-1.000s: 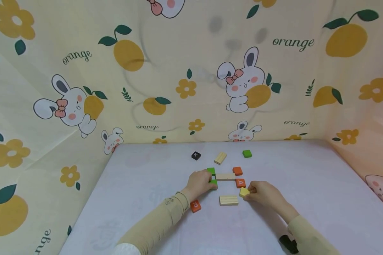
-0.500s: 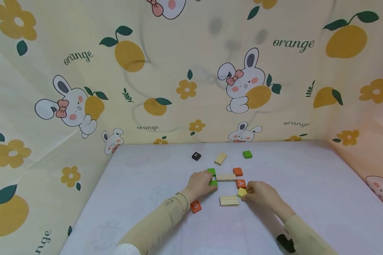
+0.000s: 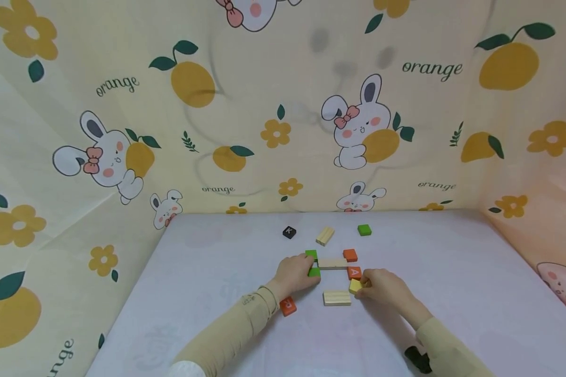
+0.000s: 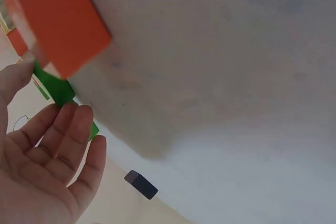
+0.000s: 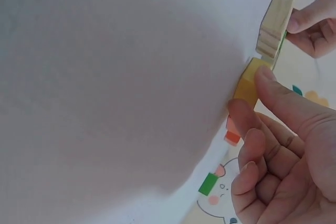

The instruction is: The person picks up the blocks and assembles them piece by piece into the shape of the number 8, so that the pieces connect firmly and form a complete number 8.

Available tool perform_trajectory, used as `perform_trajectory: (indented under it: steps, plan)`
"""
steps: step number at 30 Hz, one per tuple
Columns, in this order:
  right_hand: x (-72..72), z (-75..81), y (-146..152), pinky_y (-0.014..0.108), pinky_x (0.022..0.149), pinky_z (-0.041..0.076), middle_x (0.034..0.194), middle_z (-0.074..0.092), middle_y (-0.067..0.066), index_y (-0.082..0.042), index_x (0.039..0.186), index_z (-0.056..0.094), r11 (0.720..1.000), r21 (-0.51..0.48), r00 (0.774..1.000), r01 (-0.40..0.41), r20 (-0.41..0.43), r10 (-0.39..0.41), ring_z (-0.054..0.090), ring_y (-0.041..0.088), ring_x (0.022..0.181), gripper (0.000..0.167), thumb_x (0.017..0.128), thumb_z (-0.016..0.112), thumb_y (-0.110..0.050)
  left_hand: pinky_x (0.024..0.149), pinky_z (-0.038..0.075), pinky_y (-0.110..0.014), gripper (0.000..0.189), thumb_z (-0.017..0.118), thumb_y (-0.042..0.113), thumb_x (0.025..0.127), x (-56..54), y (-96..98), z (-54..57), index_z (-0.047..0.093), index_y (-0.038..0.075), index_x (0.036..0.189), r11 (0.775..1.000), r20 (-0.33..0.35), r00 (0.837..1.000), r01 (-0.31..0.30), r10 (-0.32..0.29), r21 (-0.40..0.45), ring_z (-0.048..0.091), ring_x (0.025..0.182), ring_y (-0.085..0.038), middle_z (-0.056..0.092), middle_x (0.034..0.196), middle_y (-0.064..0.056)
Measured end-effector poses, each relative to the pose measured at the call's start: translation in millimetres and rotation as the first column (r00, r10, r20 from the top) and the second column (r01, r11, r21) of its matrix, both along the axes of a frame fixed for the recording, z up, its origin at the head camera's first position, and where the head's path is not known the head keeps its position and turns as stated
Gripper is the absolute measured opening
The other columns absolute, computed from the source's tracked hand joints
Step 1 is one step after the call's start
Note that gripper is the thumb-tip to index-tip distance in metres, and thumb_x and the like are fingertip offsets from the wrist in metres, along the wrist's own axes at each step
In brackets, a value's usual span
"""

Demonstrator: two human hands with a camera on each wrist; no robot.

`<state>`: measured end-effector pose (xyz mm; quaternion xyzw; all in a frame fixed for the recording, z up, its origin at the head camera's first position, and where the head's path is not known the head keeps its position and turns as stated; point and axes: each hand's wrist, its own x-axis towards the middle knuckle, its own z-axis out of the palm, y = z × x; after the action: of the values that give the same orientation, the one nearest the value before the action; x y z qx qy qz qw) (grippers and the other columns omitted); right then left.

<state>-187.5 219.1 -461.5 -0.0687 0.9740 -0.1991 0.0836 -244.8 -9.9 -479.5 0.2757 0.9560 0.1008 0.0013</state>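
Observation:
My left hand (image 3: 292,275) holds a green block (image 3: 314,273) at the left end of a flat wooden plank (image 3: 332,264). In the left wrist view its thumb and fingers lie on two sides of that green block (image 4: 56,86). With thumb and fingertips my right hand (image 3: 388,289) pinches a yellow block (image 3: 355,286), just below the orange block marked A (image 3: 354,272). The right wrist view shows the yellow block (image 5: 247,83) beside the end of a grooved wooden block (image 5: 277,19). A second green block (image 3: 311,254) sits behind my left fingers.
Another orange block (image 3: 350,255) stands at the plank's right end. An orange block marked R (image 3: 288,306) lies by my left wrist. Farther back are a black block marked K (image 3: 289,232), a wooden piece (image 3: 325,235) and a green block (image 3: 365,230). A patterned cloth (image 3: 273,84) hangs behind.
My right hand has slid slightly left with the yellow block, bringing it closer to the grooved wooden block and under the A block. My left hand stays in place.

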Motion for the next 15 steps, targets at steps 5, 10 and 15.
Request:
perform_trajectory:
  steps: [5, 10, 15]
  plan:
    - [0.5, -1.2, -1.6, 0.030, 0.062, 0.045, 0.075, 0.062, 0.000, -0.007, 0.086, 0.065, 1.000, 0.003, 1.000, 0.007, -0.013, -0.007, 0.050, 0.012, 0.066, 0.027, 0.072, 0.079, -0.025, 0.048, 0.030, -0.018, 0.029, 0.065, 0.043, 0.083, 0.3, -1.2, -0.8, 0.059, 0.015, 0.088, 1.000, 0.020, 1.000, -0.011, 0.011, 0.013, 0.040, 0.056, -0.006, 0.047, 0.068, 0.007]
    - [0.4, -0.8, -2.1, 0.030, 0.061, 0.043, 0.075, 0.061, -0.001, -0.007, 0.084, 0.063, 1.000, 0.008, 1.000, 0.004, -0.025, -0.003, 0.048, 0.013, 0.066, 0.027, 0.071, 0.079, -0.025, 0.048, 0.031, -0.018, 0.030, 0.066, 0.043, 0.082, 1.3, -2.1, 0.5, 0.060, 0.014, 0.089, 0.999, 0.045, 0.999, -0.029, 0.028, 0.030, 0.041, 0.056, -0.006, 0.049, 0.069, 0.007]
    - [-0.4, -1.1, -2.7, 0.029, 0.060, 0.042, 0.074, 0.060, -0.001, -0.007, 0.084, 0.063, 1.000, 0.009, 1.000, 0.012, -0.013, -0.012, 0.048, 0.013, 0.066, 0.028, 0.071, 0.079, -0.026, 0.047, 0.031, -0.018, 0.034, 0.066, 0.045, 0.082, 3.3, -5.3, 4.1, 0.061, 0.014, 0.092, 0.998, 0.054, 0.998, -0.046, 0.044, 0.033, 0.040, 0.055, -0.005, 0.052, 0.071, 0.007]
